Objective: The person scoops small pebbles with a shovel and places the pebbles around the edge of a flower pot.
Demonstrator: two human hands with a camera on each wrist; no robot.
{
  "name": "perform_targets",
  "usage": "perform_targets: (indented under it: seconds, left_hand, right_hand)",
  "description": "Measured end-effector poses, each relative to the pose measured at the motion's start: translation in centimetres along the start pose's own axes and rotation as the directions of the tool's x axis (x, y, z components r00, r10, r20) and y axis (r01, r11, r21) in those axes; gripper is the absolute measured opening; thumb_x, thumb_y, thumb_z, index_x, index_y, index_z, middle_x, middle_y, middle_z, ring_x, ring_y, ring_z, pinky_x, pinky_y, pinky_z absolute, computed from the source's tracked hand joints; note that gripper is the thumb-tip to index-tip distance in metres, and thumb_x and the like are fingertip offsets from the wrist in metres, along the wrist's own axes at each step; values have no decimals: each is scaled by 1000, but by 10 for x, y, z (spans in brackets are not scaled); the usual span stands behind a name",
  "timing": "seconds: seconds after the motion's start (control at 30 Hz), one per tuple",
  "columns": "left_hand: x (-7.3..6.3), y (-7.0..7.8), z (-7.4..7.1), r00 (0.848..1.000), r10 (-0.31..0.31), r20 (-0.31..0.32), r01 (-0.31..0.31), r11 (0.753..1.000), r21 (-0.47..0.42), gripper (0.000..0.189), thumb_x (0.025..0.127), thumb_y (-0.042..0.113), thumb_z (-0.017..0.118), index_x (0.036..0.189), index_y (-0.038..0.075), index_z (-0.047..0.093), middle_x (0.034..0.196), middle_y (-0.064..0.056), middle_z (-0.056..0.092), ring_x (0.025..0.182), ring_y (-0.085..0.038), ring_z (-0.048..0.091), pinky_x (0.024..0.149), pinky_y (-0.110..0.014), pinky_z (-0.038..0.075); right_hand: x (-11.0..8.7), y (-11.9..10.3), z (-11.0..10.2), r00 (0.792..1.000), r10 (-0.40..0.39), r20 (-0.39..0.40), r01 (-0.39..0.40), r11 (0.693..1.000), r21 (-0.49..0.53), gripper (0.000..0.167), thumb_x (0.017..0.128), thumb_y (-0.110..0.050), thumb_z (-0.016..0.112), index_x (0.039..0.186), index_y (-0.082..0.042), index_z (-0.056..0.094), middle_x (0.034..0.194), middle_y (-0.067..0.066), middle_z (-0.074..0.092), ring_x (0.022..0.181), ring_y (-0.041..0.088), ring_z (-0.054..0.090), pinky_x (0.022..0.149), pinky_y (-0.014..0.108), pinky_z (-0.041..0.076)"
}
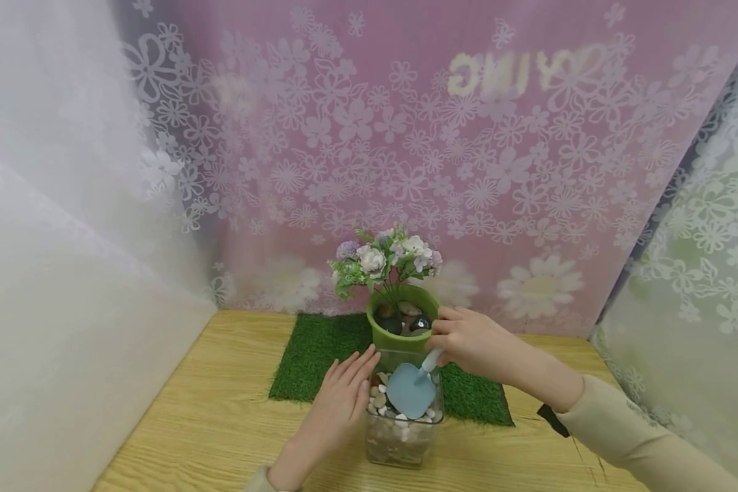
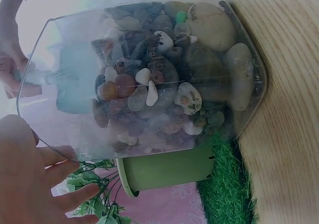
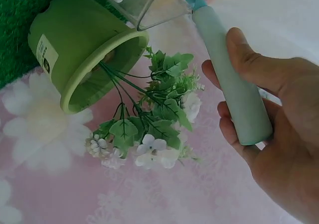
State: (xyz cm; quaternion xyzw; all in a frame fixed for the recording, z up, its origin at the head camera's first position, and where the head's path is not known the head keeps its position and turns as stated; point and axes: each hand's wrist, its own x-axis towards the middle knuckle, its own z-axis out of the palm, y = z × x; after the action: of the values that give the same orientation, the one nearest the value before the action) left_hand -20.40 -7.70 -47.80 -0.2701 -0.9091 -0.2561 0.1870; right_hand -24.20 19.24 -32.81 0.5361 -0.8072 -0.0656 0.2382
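My right hand [image 1: 476, 342] grips the pale handle [image 3: 232, 79] of a small light blue trowel [image 1: 411, 393]. The trowel's blade is inside the mouth of a clear square container [image 1: 400, 451], above the stones. Pebbles of several colours and sizes [image 2: 149, 84] fill its lower part. My left hand [image 1: 338, 400] lies along the container's left side with its fingers straight, close to the rim; in the left wrist view the fingertips [image 2: 60, 154] appear to touch the rim. Just behind the container stands a green pot [image 1: 383, 338] with dark and brown stones and artificial flowers [image 1: 375, 263].
A green turf mat [image 1: 480, 396] lies beneath the pot on the wooden table [image 1: 221, 410]. Behind hangs a pink flower-print curtain [image 1: 369, 150], with pale sheets on both sides. A small black object [image 1: 553, 420] shows below the right sleeve.
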Motion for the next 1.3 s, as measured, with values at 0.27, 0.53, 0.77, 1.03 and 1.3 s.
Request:
perform_targets:
  seconds: [0.27,0.53,0.77,1.03,1.3]
  left_hand:
    - [0,-1,0,1000,6,15,-6,1000,-5,46,111,20,38,156,15,43,163,0,37,144,-32,42,115,-61,32]
    - [-1,-2,-1,1000,-12,17,12,1000,-28,45,111,20,38,155,15,44,162,1,37,144,-31,41,116,-60,31]
    - [0,-1,2,1000,-1,2,1,1000,-15,45,111,21,35,155,15,44,163,2,36,144,-29,42,116,-60,32]
    - [1,-2,4,999,24,-35,-25,1000,-8,45,108,14,43,153,12,47,160,-3,41,141,-33,45,113,-62,34]
    - [0,-2,3,1000,2,-15,-2,1000,-17,46,109,16,41,155,14,45,162,-1,39,143,-31,43,115,-61,32]
  right_hand:
    - [6,-7,-2,994,-91,67,103,975,-197,21,76,-22,88,95,-22,79,90,-6,67,85,17,52,75,32,46]
    - [16,-11,-2,979,-181,91,201,930,-306,31,76,-17,89,105,-22,79,104,-3,72,105,21,61,98,37,49]
    - [11,4,16,997,-72,11,72,997,-23,19,79,-15,86,96,-20,80,92,-4,69,86,17,53,79,35,46]
    - [-11,19,37,998,66,13,-67,979,190,17,80,-16,83,97,-18,81,86,-7,69,76,11,39,70,30,33]
    - [-17,-8,33,994,103,-29,-101,993,61,13,80,-19,83,92,-18,81,82,-6,69,73,13,43,66,28,27]
